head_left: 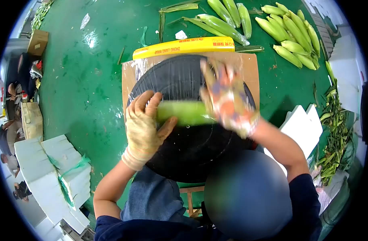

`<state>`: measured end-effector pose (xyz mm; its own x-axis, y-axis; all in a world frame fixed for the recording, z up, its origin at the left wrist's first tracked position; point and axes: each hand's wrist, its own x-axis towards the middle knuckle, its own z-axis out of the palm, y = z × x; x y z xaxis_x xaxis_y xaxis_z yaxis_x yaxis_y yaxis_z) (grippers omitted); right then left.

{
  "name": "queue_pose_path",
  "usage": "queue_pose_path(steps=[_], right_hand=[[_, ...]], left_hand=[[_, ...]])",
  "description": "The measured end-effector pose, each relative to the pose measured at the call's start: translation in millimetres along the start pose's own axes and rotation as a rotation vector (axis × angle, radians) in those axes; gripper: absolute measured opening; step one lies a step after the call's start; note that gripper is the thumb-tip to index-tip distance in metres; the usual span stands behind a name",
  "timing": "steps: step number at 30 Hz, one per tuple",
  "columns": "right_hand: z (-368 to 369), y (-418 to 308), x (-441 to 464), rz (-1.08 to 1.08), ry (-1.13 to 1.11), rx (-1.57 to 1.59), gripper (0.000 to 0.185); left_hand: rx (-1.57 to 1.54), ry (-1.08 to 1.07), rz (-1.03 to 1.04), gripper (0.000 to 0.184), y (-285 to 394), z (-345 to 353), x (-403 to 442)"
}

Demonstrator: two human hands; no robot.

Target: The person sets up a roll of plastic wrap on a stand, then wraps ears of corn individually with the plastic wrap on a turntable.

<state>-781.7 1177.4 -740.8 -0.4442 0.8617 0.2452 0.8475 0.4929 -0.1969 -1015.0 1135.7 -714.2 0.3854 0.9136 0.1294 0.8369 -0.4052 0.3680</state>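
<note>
A green ear of corn (184, 113) lies crosswise over a round black board (180, 152), its outline smeared by motion. My left hand (145, 126), in a pale work glove, grips the left end with its thumb below. At the right end is my right hand (230, 98), in a glove with orange and purple patches. Motion blurs its fingers, which point upward, and I cannot tell whether they grip the corn. Clear plastic film (174, 82) stretches over the board's far part, between the corn and a yellow cling wrap box (184, 47).
Cardboard (250, 72) lies beneath the board. Ears of corn (294, 34) are piled at the far right, with several more (228, 16) beyond the box. White foam boxes (51, 172) stand at left, white foam (298, 130) at right. Stripped husks (334, 132) heap along the right side.
</note>
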Motion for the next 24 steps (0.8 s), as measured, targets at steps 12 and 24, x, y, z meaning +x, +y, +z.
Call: queue_pose_path(steps=[12,24], right_hand=[[44.5,-8.9,22.4,-0.398,-0.354,0.549,0.066],[-20.5,24.6,-25.2,0.017,-0.619,1.534,0.029]], left_hand=[[-0.833,-0.298,-0.159,0.055,14.7,39.3,-11.7],[-0.983,-1.126,-0.702,0.060,10.9,-52.0,0.9]])
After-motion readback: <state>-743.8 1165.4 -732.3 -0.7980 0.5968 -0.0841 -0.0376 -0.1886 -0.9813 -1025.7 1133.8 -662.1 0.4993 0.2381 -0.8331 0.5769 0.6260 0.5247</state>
